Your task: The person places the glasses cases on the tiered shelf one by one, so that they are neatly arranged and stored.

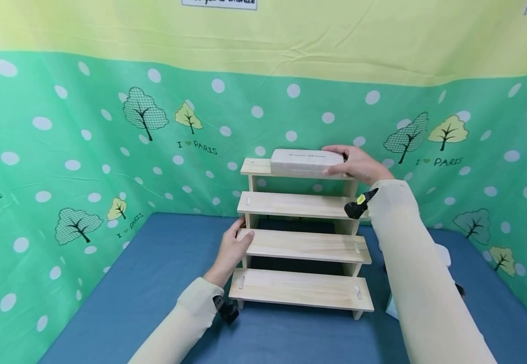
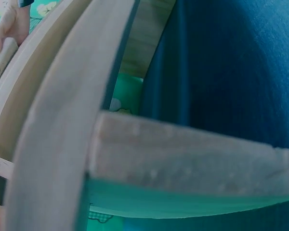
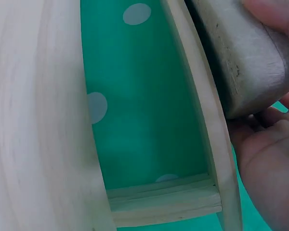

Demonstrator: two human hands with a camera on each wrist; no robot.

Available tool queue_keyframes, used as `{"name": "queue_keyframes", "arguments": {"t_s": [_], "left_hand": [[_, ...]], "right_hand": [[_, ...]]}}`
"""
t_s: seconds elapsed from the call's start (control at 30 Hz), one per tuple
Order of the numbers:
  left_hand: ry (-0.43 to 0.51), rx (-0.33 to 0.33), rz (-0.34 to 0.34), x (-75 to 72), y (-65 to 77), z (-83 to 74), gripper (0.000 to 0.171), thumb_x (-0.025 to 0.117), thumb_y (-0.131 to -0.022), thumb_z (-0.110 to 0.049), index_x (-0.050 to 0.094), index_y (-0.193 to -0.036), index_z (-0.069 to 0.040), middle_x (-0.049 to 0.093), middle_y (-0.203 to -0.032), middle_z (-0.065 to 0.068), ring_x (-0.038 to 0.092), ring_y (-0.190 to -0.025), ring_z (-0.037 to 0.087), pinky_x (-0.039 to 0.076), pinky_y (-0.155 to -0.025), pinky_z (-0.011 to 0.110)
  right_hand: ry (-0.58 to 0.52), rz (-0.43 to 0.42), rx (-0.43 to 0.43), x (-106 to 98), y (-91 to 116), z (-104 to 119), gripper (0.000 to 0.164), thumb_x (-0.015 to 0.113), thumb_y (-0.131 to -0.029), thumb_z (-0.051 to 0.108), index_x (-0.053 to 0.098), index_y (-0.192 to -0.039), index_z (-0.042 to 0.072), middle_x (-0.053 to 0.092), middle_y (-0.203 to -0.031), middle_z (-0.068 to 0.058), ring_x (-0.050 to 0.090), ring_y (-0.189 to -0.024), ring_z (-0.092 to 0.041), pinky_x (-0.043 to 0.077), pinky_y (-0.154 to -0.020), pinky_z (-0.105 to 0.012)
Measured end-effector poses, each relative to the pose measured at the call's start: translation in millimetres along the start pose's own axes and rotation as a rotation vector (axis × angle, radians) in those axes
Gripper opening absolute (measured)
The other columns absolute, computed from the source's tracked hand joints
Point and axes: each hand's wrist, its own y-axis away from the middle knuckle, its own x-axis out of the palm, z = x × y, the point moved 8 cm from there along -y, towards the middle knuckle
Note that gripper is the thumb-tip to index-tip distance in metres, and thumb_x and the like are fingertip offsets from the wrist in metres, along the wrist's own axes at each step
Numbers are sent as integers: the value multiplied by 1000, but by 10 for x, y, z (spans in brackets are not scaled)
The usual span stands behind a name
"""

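And there's your right hand (image 1: pixel 356 166), thumb and fingers pinching the right end of the grey case (image 1: pixel 303 163), up at the top tier (image 1: pixel 258 167) of the wooden rack (image 1: pixel 300 289)! The case stretches leftward from that grip, long axis running along the tier's front edge, closer to the right corner than the left; whether it bears on the board or floats just above, I can't tell. Down low, your left hand (image 1: pixel 230 250) holds the left edge of the third tier (image 1: pixel 306 246), the rack standing on the blue counter (image 1: pixel 190 263). From there the case lies up and rightward, well apart, so your right is plainly nearer
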Motion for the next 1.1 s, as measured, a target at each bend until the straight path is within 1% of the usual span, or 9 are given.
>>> {"name": "queue_keyframes", "arguments": {"t_s": [0.03, 0.27, 0.4, 0.47, 0.63, 0.7, 0.87, 1.1], "left_hand": [[-6, 7, 0, 0, 3, -10, 57, 55, -94, -12, 33, -146, -5, 35, -148, 14, 34, -135, 29, 31, -109, 45], [-12, -1, -5, 3, 20, -10, 57, 56, -94, -12, 34, -146, -6, 36, -148, 13, 35, -135, 29, 31, -109, 44], [-14, 4, -1, 10, 19, -17, 58, 56, -93, -12, 33, -146, -5, 35, -148, 14, 34, -135, 30, 31, -108, 45], [-12, 3, 0, 12, 17, -19, 58, 56, -94, -12, 33, -146, -5, 35, -148, 15, 34, -135, 30, 32, -108, 45], [-4, 8, 5, 22, 19, -25, 58, 55, -94, -11, 32, -146, -4, 34, -149, 15, 33, -135, 30, 32, -108, 45], [-2, 9, 7, 27, 23, -30, 58, 55, -94, -11, 31, -147, -4, 34, -149, 15, 33, -135, 30, 32, -108, 45], [-3, 15, 11, 27, 21, -35, 58, 55, -94, -11, 31, -146, -3, 34, -149, 16, 34, -135, 31, 32, -108, 46], [-13, -5, 1, 1, 15, -9, 58, 56, -94, -13, 32, -146, -4, 36, -148, 15, 36, -134, 30, 33, -107, 46]], "right_hand": [[0, -7, 3, -6, 1, -6, 74, 75, -80, 18, 39, -145, 18, 38, -139, -10, 41, -115, -27, 39, -89, -37], [15, -45, 0, -36, 12, -49, 78, 76, -79, 21, 37, -146, 18, 39, -140, -10, 40, -116, -26, 38, -92, -38], [19, -57, -22, -33, 21, -27, 78, 75, -80, 22, 35, -147, 17, 41, -140, -11, 41, -116, -25, 39, -92, -37], [9, -61, -19, -18, 52, 17, 79, 74, -81, 22, 34, -148, 16, 41, -141, -11, 41, -117, -25, 39, -92, -37], [-16, -69, -16, -14, 64, 25, 79, 74, -82, 20, 32, -149, 16, 39, -144, -10, 41, -121, -24, 38, -96, -39], [-11, -70, -23, -24, 41, -8, 79, 74, -82, 21, 32, -149, 16, 39, -145, -9, 41, -121, -24, 37, -97, -39], [15, -73, -25, -17, 51, 4, 81, 73, -82, 22, 29, -150, 16, 37, -146, -11, 39, -123, -26, 35, -100, -42], [51, -74, -62, -29, 95, 15, 84, 73, -83, 29, 26, -151, 15, 32, -150, -12, 34, -133, -28, 32, -106, -47]]}}
